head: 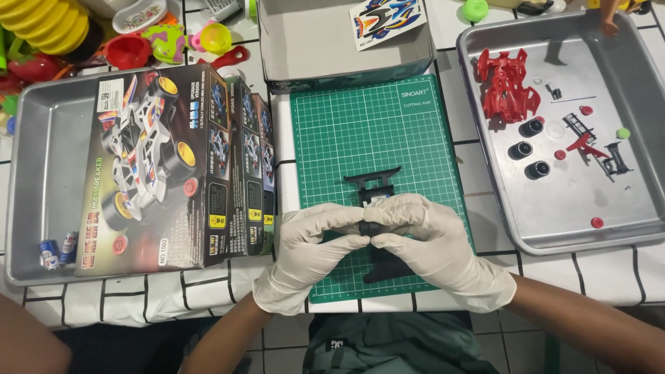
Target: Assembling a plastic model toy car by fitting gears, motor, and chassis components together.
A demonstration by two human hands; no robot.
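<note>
Your left hand [308, 253] and your right hand [433, 246] meet over the near half of the green cutting mat [346, 131], both in white gloves. The fingertips of the two hands press together on a black toy car frame [377, 187], pinching a small dark part where they touch; the fingers of each hand are closed on it. The frame lies along the mat, its wide bumper end pointing to the far edge and its other end showing below your right palm, near the mat's near edge.

Just left of the mat, a stack of toy car boxes [163, 166] leans in a metal tray [45, 159] at the left edge of the surface. Two small batteries [59, 249] lie in that tray's near left corner.

At the right edge of the surface, well apart from your hands, a second metal tray [623, 76] holds a red car body [508, 86] in its far left part, three black wheels [530, 149] beside it, and a few small red and black pieces towards the middle.

Beyond the mat's far edge stands an open grey box [312, 41] with a sticker sheet [386, 19] lying in it. Bright plastic toys [131, 41] crowd the far left corner of the white tiled surface [443, 131].
</note>
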